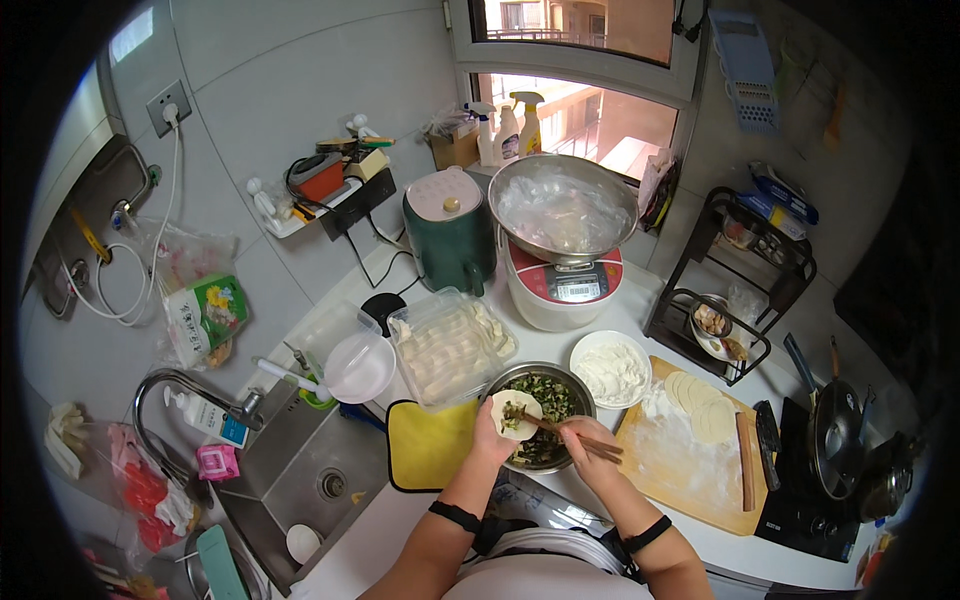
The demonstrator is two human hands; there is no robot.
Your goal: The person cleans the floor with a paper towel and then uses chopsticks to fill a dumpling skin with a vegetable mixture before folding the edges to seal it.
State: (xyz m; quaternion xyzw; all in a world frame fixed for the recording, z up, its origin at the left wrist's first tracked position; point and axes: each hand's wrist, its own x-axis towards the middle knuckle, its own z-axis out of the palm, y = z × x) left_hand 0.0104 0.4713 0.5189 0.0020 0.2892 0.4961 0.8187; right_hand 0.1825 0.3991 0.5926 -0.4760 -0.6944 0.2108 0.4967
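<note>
On my left hand (496, 439) lies a round dough wrapper (527, 418) with a small heap of chopped green filling (513, 415) on it. My right hand (592, 444) grips a pair of wooden chopsticks (600, 445), whose tips touch the filling on the wrapper. Both hands are over a steel bowl (584, 390) of chopped green filling. Behind it, a lidded clear plastic box (446, 356) holds rows of dumplings. A white bowl of flour (610, 369) stands beyond the steel bowl. Flat wrappers (712, 418) overlap on the floured wooden board (679, 469), beside a rolling pin (744, 461).
A yellow cloth (427, 446) lies between the filling bowl and the steel sink (315, 457). A cleaver-like dark-handled tool (766, 445) and a black cooktop (806, 502) border the board. Behind stand a rice cooker (562, 289), bearing a large steel bowl (510, 217), and a green air fryer (450, 240).
</note>
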